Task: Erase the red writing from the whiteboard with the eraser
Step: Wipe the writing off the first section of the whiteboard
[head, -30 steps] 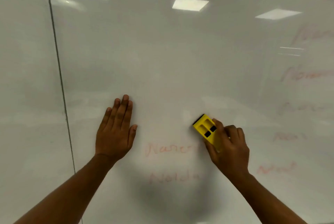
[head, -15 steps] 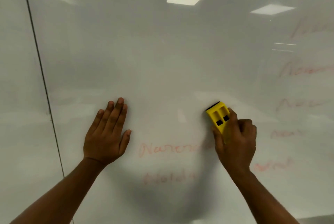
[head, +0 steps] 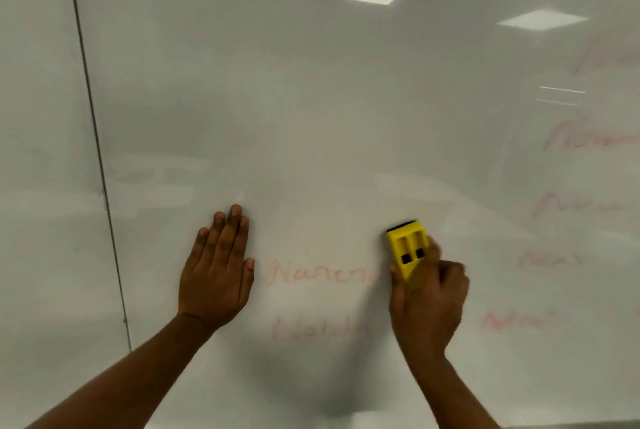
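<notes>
White whiteboard filling the view, with reflected ceiling lights near the top and a thin dark vertical seam at left. Left hand pressed flat against the board, fingers spread open and pointing up, holding nothing. Right hand lower right of centre, closed around a yellow eraser with its black pad against the board. Faint red writing between the two hands, its right end just beside the eraser. Second faint red line below it, smudged. More pale red words stacked along the right side, blurred and unreadable. Both forearms reaching up from the bottom edge.
</notes>
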